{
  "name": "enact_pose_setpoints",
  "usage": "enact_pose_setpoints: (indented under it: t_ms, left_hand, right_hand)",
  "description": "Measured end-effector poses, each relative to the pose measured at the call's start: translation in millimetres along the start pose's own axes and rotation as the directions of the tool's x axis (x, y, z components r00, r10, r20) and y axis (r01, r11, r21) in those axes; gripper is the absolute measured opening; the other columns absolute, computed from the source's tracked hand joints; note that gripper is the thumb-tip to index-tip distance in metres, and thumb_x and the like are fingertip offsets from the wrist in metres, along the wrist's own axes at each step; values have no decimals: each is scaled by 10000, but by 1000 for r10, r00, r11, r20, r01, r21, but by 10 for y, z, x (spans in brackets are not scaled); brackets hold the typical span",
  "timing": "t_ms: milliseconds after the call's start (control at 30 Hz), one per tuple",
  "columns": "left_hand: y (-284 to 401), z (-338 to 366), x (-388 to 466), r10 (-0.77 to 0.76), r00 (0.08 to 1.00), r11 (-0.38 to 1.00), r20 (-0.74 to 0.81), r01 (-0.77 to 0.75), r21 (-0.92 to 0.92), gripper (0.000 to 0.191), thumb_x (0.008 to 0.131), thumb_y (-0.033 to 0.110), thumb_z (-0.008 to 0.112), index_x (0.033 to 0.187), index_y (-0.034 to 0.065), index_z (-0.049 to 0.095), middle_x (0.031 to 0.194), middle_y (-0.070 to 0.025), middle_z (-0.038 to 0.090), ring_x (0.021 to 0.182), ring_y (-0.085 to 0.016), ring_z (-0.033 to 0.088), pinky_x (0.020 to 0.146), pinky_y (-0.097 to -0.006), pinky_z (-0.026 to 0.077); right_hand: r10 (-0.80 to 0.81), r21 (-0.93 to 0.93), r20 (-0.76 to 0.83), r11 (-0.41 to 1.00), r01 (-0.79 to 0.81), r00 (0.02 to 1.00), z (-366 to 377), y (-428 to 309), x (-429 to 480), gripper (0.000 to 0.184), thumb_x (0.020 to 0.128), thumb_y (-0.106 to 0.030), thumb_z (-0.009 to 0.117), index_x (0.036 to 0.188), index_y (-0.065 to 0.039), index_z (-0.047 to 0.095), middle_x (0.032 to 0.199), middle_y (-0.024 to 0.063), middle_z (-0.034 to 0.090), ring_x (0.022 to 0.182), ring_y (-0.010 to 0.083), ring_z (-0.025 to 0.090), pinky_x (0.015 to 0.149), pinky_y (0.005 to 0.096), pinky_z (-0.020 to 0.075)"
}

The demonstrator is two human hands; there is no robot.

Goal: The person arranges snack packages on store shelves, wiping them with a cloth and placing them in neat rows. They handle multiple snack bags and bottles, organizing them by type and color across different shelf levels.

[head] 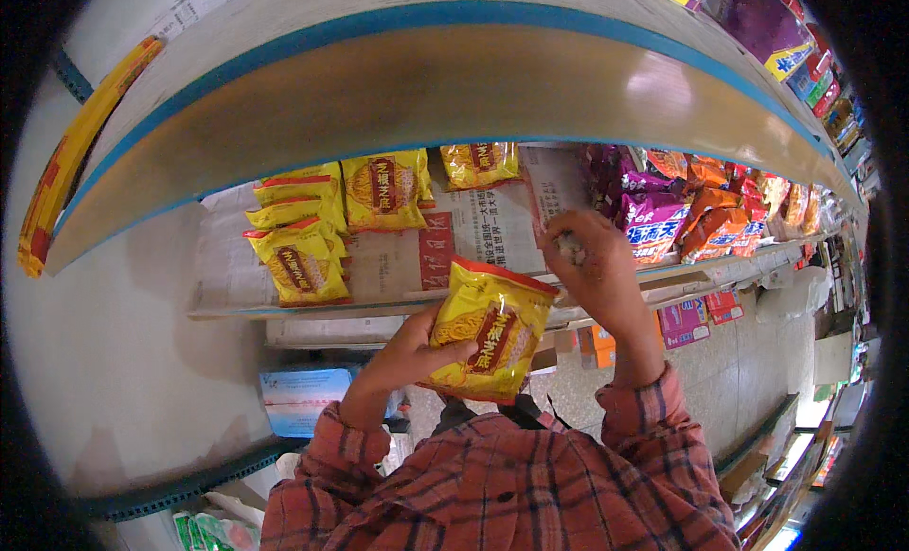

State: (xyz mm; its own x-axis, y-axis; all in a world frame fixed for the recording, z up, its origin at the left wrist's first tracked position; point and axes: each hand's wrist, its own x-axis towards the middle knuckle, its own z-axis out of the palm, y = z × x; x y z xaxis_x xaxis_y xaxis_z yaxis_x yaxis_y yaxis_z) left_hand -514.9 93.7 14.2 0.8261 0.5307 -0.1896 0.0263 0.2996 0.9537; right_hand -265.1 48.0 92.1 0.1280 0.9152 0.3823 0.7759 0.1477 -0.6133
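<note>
My left hand grips a yellow packet of instant noodles with a red top edge by its left side, in front of the shelf. Raised at the right of this packet, my right hand is closed around a crumpled greyish thing, perhaps a cloth; the fingers hide most of it. On the newspaper-lined shelf lie more yellow noodle packets, some overlapping at the left, others behind and one farther back. Purple packets are just right of my right hand.
Orange packets continue along the shelf to the right. An upper shelf board with blue edging overhangs the packets. A long yellow and red package rests at the far left. Below are a light-blue carton and an orange box.
</note>
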Motion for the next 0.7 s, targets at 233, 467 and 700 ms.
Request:
enact_pose_setpoints:
  t_ms: [233, 467, 700]
  left_hand:
    - [-107, 161, 86, 205, 975, 948, -84, -177, 263, 481, 876, 87, 693, 1297, 8, 475, 1179, -54, 602, 1094, -142, 569, 953, -307, 463]
    - [-38, 67, -67, 118, 959, 985, -259, -146, -89, 513, 868, 33, 683, 1327, 19, 454, 1226, -46, 580, 1123, -129, 556, 966, -295, 454]
    - [-82, 221, 86, 83, 913, 910, -399, -232, -343, 463, 901, 30, 628, 1328, 32, 448, 1230, -58, 581, 1116, -143, 563, 941, -298, 467]
  right_hand:
    - [-429, 16, 55, 903, 429, 902, 519, -299, -160, 341, 724, -214, 740, 1011, -77, 617, 1122, 126, 589, 995, 339, 568, 876, 428, 491]
    - [-110, -211, -17, 972, 104, 994, 332, 199, -90, 301, 720, -150, 696, 1006, -79, 632, 1103, 119, 592, 980, 329, 567, 836, 414, 500]
    - [-382, -23, -37, 924, 381, 924, 750, -268, -388, 288, 712, -136, 735, 981, -104, 639, 1036, 80, 592, 902, 311, 582, 804, 416, 481]
